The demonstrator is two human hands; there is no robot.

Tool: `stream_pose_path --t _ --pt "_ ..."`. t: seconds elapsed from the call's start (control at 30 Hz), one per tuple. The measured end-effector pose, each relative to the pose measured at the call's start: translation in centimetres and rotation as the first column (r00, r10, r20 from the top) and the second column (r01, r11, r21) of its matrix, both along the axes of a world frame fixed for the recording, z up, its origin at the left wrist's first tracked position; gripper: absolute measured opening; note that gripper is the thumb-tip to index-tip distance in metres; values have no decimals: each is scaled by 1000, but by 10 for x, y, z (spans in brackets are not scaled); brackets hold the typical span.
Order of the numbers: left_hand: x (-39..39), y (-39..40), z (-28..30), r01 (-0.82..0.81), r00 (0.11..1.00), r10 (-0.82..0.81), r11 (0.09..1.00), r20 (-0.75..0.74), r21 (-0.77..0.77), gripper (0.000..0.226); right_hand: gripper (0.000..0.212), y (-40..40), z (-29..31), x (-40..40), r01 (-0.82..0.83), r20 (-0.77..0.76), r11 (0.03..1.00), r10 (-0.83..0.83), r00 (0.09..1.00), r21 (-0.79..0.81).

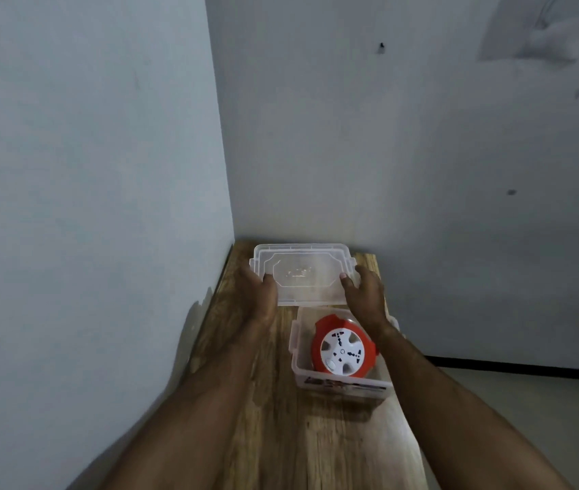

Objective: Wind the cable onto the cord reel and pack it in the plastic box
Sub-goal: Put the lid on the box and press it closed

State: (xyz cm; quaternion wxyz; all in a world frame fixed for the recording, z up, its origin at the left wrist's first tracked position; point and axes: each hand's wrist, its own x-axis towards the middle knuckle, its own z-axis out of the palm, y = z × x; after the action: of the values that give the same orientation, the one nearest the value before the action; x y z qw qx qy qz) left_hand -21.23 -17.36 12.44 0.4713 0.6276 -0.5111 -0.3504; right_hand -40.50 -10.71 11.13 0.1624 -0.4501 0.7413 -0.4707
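A red cord reel (pixel 343 347) with a white socket face lies inside the clear plastic box (pixel 344 383), which stands open on the wooden table. The box's clear lid (pixel 300 274) lies behind the box near the wall. My left hand (pixel 259 291) grips the lid's left edge, thumb on top. My right hand (pixel 364 295) holds the lid's right edge, thumb on top and fingers round the side. No loose cable shows outside the reel.
The narrow wooden table (pixel 281 419) sits in a room corner, with a wall along its left side and another behind. Its right edge drops to the floor (pixel 528 419). Bare wood lies in front of and left of the box.
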Motion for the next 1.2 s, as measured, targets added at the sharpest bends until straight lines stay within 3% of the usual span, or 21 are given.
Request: stream_pose_path --t 0.13,0.33,0.43,0.63,0.87,1.1,1.2 --pt "7 30 -1 25 1000 -26 999 -11 -32 43 35 37 -3 -2 28 10 998 -28 1000 -49" --pt "24 66 5 74 995 -85 983 -61 -167 23 43 82 -2 -16 37 44 986 -30 999 -165" --pt "31 73 3 124 985 -149 963 -90 -238 27 48 102 5 -21 3 -16 972 -7 1000 -235" --pt "31 82 5 199 970 -231 934 -79 -296 44 40 129 9 -34 26 -42 938 -43 998 -347" --pt "22 88 13 215 975 -222 921 17 -325 23 25 139 23 -38 92 36 910 -84 996 -404" --pt "8 93 3 202 976 -185 965 112 -167 22 37 142 17 -29 310 -85 926 -334 939 -217" --pt "6 88 -8 242 961 -232 969 153 -49 21 30 139 5 -30 331 -139 937 -344 929 -108"
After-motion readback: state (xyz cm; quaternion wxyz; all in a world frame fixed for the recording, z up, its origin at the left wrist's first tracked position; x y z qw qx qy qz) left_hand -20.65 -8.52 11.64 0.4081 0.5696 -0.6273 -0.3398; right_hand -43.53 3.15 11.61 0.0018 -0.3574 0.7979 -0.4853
